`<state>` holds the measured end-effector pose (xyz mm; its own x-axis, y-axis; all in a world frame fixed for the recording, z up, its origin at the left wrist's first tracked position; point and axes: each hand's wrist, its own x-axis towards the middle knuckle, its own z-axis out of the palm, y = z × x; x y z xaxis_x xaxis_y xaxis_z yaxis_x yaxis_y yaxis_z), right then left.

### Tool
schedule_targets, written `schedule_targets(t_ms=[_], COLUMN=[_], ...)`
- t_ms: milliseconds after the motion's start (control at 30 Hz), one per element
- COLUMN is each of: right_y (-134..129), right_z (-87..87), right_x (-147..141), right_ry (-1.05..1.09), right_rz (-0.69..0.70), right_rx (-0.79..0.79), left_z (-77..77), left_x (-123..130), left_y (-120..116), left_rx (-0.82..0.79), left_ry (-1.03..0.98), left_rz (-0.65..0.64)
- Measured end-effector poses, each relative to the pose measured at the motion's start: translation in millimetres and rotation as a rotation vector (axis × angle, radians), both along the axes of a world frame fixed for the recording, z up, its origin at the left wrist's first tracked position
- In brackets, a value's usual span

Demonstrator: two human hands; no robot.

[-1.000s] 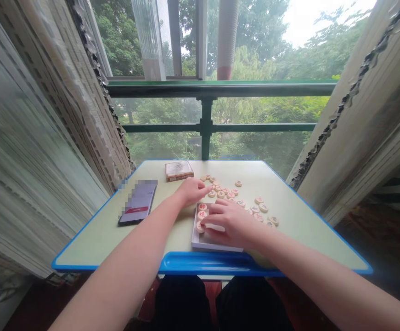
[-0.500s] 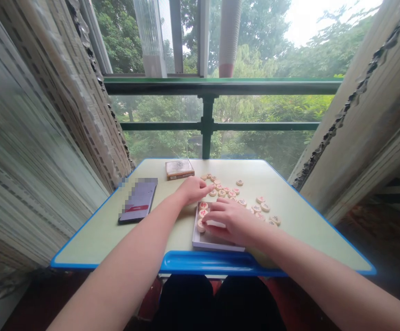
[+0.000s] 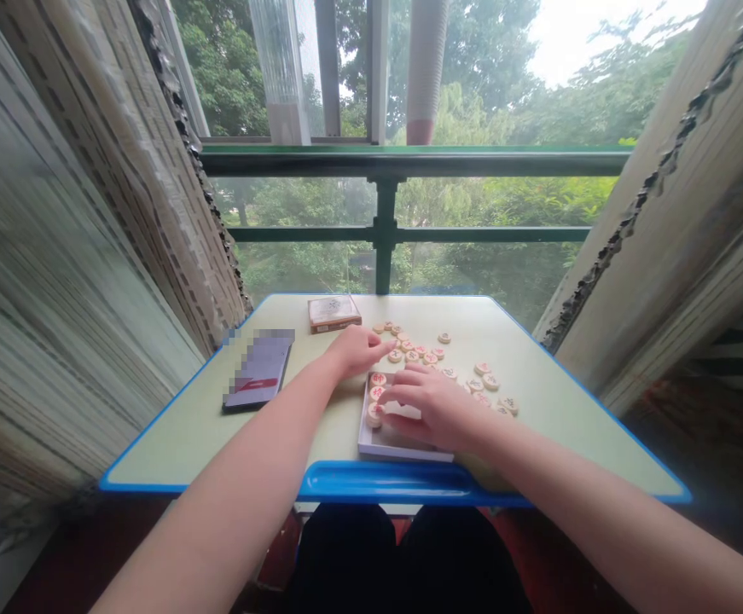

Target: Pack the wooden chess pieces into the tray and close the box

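Over the shallow white box (image 3: 403, 452), my right hand (image 3: 432, 405) has its fingers apart, with thumb and fingertips at the right side of the round pieces inside. Those pieces, with red characters, stand in a column along the box's left wall; the top one (image 3: 378, 379) shows clearly. My left hand (image 3: 359, 348) lies just beyond the box's upper left corner, its index finger stretched to a loose piece (image 3: 395, 356) and the others curled. Whether it holds anything is hidden. Several more round pieces (image 3: 482, 368) lie scattered beyond and right of the box.
A phone (image 3: 259, 371) lies on the left of the pale, blue-edged table (image 3: 172, 426). A small flat box (image 3: 334, 313) sits near the far edge. Along the near edge runs a blue tray groove (image 3: 384, 483). Curtains hang on both sides, and a green railing (image 3: 505, 162) stands behind.
The camera view has shifted very slightly. Both hands stay in nearly the same places, and the pieces in the box look unchanged.
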<state>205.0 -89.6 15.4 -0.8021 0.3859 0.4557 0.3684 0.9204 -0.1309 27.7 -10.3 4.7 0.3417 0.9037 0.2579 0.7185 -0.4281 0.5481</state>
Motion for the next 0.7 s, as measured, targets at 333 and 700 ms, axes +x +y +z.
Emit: schedule_targets(t_ms=[333,700], right_y=[39,71], right_z=[-3.2,-10.2], right_x=[34,59], right_ry=[0.648,0.325], right_rz=[-0.436,-0.739], right_rx=[0.062,-0.225], left_z=[-3.3,4.9], left_x=[-1,1], left_y=[2,-11], left_rx=[-0.056,-0.184], left_ry=[-0.012,-0.079], left_rz=[0.029,0.057])
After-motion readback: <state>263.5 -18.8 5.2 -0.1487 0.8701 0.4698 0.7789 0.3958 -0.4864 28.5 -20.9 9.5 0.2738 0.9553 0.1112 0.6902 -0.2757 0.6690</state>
